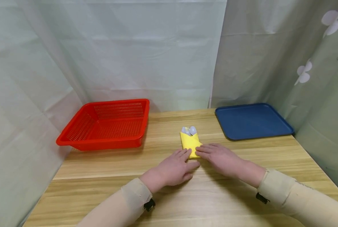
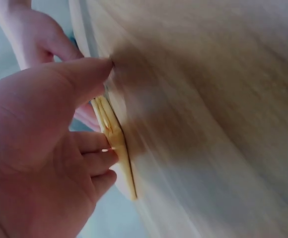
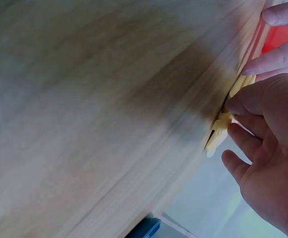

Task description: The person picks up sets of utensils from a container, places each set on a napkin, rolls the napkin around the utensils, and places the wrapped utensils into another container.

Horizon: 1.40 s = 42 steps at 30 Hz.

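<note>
A folded yellow napkin (image 1: 190, 144) lies on the wooden table, wrapped round pale cutlery. A spoon (image 1: 192, 130) and a fork (image 1: 187, 130) stick out of its far end, beside another pale piece whose kind I cannot tell. My left hand (image 1: 173, 168) touches the napkin's near left part with its fingertips, its thumb on the near side. From the right, my right hand (image 1: 222, 159) rests its fingertips on the napkin's right edge. In the left wrist view, the napkin (image 2: 118, 148) shows as a thin folded bundle beyond the fingers.
To the left stands a red perforated plastic basket (image 1: 144, 132) with slanted walls. A blue tray (image 1: 252, 121) lies flat at the back right. Pale curtains (image 1: 146, 53) hang close behind the table and along both sides.
</note>
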{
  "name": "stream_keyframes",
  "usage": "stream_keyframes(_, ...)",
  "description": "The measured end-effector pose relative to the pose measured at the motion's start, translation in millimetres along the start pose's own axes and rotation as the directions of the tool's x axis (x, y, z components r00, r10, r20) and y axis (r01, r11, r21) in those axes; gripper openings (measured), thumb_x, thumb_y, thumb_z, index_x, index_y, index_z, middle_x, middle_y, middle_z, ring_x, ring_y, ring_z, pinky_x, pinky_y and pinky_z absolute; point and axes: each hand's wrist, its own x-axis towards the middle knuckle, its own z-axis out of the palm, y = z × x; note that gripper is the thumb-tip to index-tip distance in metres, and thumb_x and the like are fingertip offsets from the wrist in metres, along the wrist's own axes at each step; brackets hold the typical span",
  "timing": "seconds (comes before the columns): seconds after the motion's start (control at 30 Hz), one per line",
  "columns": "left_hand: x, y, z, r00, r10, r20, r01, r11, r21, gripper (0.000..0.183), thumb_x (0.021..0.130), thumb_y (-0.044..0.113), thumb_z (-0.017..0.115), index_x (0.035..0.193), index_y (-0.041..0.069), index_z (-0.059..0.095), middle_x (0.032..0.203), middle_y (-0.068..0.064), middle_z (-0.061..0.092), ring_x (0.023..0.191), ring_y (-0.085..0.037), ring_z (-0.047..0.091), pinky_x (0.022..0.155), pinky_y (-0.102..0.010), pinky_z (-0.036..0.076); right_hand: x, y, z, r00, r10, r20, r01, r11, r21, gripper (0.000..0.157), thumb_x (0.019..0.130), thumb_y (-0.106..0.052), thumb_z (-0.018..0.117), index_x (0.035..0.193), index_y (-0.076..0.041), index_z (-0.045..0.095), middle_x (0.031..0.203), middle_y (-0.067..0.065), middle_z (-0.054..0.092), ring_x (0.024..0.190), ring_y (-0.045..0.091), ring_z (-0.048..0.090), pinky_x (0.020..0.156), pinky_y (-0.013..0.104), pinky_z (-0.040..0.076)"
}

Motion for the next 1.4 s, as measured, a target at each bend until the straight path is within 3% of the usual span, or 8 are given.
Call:
stream_keyframes(0.27,-0.3,-13.5,9.0,0.994,-0.08,-0.077,0.062,0.974,-0.216,0.054,0.113,0.039,0.065,0.161,0.015,0.059,0.17,-0.015,0.047,0.157,-0.032,0.045,0.129,-0.047,0.034,1.1,3.5,0.5,0.999,-0.043,-0.009,0.043,0.999,0.009,0.052,0.099,0.007,0.071,0.15,-0.002,0.067,0.154,0.014,0.065,0.143,0.034,0.061,0.12,0.054,0.045)
stream_keyframes(0.4,0.4,-15.2,9.2,0.966,-0.202,-0.158,0.141,0.933,-0.332,0.05,0.112,0.034,0.068,0.155,0.009,0.062,0.156,-0.014,0.062,0.141,-0.03,0.062,0.117,-0.048,0.05,2.8,4.4,0.7,0.998,-0.06,-0.018,0.06,0.998,-0.012,0.05,0.098,0.007,0.071,0.148,-0.002,0.068,0.151,0.014,0.067,0.141,0.034,0.062,0.119,0.054,0.046)
stream_keyframes(0.53,4.1,-15.9,4.5,0.893,-0.408,-0.193,0.269,0.824,-0.499,0.044,0.11,0.029,0.07,0.146,0.004,0.067,0.137,-0.014,0.072,0.121,-0.029,0.072,0.101,-0.049,0.06,3.5,4.5,0.0,0.998,-0.069,-0.011,0.069,0.997,-0.035,0.049,0.099,0.006,0.072,0.146,-0.003,0.069,0.15,0.014,0.067,0.14,0.033,0.063,0.119,0.053,0.047)
stream_keyframes(0.73,15.1,-29.8,4.3,0.798,-0.598,-0.076,0.373,0.589,-0.717,0.041,0.107,0.024,0.074,0.136,-0.004,0.067,0.113,-0.011,0.073,0.098,-0.026,0.07,0.091,-0.046,0.061,3.6,4.7,1.6,0.997,-0.08,-0.019,0.079,0.996,-0.028,0.048,0.098,0.005,0.072,0.146,-0.003,0.07,0.149,0.015,0.068,0.139,0.033,0.064,0.118,0.053,0.048)
stream_keyframes(0.87,30.3,-45.8,25.0,0.767,-0.638,-0.068,0.396,0.554,-0.733,0.046,0.105,0.032,0.076,0.134,-0.003,0.067,0.106,-0.007,0.075,0.091,-0.022,0.069,0.086,-0.043,0.061,3.4,5.3,1.9,0.996,-0.085,-0.039,0.084,0.996,-0.029,0.048,0.098,0.004,0.074,0.145,-0.003,0.071,0.148,0.015,0.069,0.138,0.033,0.065,0.117,0.054,0.049)
stream_keyframes(1.13,36.8,-29.3,-5.2,0.713,-0.699,0.045,0.522,0.488,-0.7,0.048,0.104,0.03,0.078,0.133,-0.006,0.066,0.109,-0.01,0.076,0.094,-0.023,0.069,0.092,-0.045,0.059,5.5,7.5,0.8,0.997,-0.08,-0.018,0.08,0.996,-0.027,0.048,0.098,0.004,0.074,0.146,-0.004,0.07,0.149,0.015,0.068,0.139,0.032,0.064,0.118,0.053,0.047)
stream_keyframes(1.3,55.9,-61.6,44.5,0.695,-0.718,0.037,0.548,0.496,-0.673,0.048,0.098,0.043,0.082,0.118,0.001,0.07,0.1,-0.006,0.071,0.084,-0.023,0.062,0.077,-0.041,0.056,7.3,2.4,2.7,0.996,-0.084,-0.009,0.084,0.996,-0.023,0.049,0.098,0.002,0.075,0.147,-0.005,0.07,0.151,0.014,0.067,0.14,0.031,0.064,0.119,0.052,0.047)
stream_keyframes(1.4,57.6,-72.4,57.5,0.687,-0.725,0.058,0.574,0.491,-0.655,0.044,0.096,0.047,0.083,0.111,0.007,0.07,0.096,-0.004,0.069,0.081,-0.023,0.063,0.073,-0.04,0.054,8.8,-0.2,4.6,0.997,-0.082,-0.009,0.082,0.997,-0.01,0.051,0.098,0.002,0.076,0.148,-0.005,0.069,0.151,0.013,0.067,0.141,0.031,0.063,0.119,0.052,0.047)
